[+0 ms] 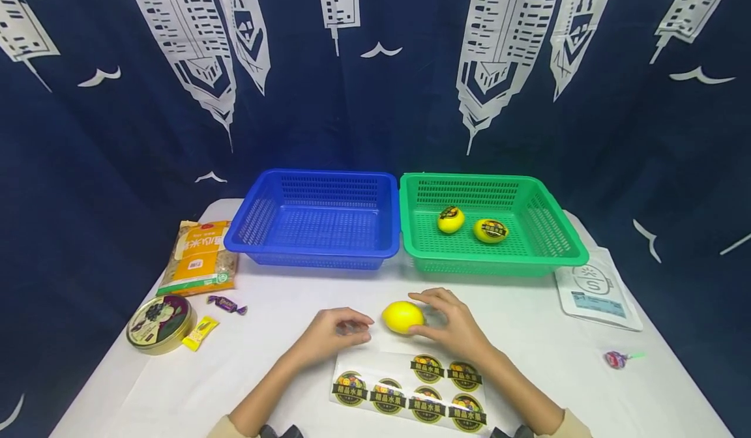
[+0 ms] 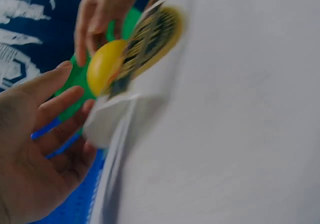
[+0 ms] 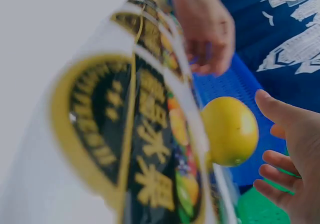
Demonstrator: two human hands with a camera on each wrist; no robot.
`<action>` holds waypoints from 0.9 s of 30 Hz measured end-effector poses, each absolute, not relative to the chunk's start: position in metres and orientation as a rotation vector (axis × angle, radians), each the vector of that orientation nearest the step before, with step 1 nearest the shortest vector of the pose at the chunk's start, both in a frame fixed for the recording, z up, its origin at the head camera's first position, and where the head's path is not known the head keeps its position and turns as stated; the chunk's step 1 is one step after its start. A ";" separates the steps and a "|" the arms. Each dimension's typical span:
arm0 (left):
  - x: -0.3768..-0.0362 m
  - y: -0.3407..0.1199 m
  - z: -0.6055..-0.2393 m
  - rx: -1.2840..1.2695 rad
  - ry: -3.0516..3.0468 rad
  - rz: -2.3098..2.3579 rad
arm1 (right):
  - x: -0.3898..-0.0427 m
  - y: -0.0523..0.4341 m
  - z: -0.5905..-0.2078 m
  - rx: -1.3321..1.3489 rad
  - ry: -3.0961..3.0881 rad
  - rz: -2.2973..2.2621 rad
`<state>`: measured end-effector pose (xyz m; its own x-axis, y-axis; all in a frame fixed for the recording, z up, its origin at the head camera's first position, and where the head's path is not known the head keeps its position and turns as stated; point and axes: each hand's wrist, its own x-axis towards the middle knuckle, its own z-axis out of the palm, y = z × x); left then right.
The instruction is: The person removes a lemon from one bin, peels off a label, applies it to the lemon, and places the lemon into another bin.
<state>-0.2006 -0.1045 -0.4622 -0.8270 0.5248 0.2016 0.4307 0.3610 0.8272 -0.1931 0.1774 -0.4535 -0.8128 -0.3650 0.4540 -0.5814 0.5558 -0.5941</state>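
On the white table a plain yellow lemon [image 1: 401, 317] lies between the two hands. My right hand [image 1: 452, 324] is spread at its right side, thumb and fingertips around that end; the right wrist view shows a gap between these fingers and the lemon [image 3: 230, 131]. To the left of the fruit, my left hand [image 1: 334, 334] holds nothing, its fingers loosely bent and the thumb apart. Just in front of the hands lies a sheet of round black-and-gold fruit stickers [image 1: 407, 391], with several left on it and a bare patch at its upper left.
Behind the hands stand a blue basket [image 1: 328, 261] and a green basket [image 1: 481, 265], the green one holding two stickered lemons [image 1: 491, 231]. At left are a food bag [image 1: 198, 259], a round tin [image 1: 160, 324] and wrapped candies [image 1: 227, 304]. A white pouch [image 1: 597, 289] and lollipop [image 1: 616, 359] lie right.
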 end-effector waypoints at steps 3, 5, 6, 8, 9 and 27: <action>-0.192 -0.097 -0.473 0.922 2.481 1.356 | -0.182 0.185 -0.447 0.737 -2.498 1.178; -0.190 -0.095 -0.477 0.943 2.473 1.316 | -0.174 0.190 -0.444 0.719 -2.501 1.208; -0.189 -0.094 -0.478 0.952 2.468 1.308 | -0.170 0.193 -0.444 0.719 -2.510 1.225; -0.188 -0.093 -0.479 0.952 2.460 1.314 | -0.164 0.198 -0.446 0.733 -2.535 1.247; -0.188 -0.093 -0.478 0.942 2.456 1.326 | -0.161 0.199 -0.448 0.749 -2.543 1.263; -0.180 -0.097 -0.466 0.680 2.400 1.672 | -0.155 0.198 -0.459 0.884 -2.572 1.257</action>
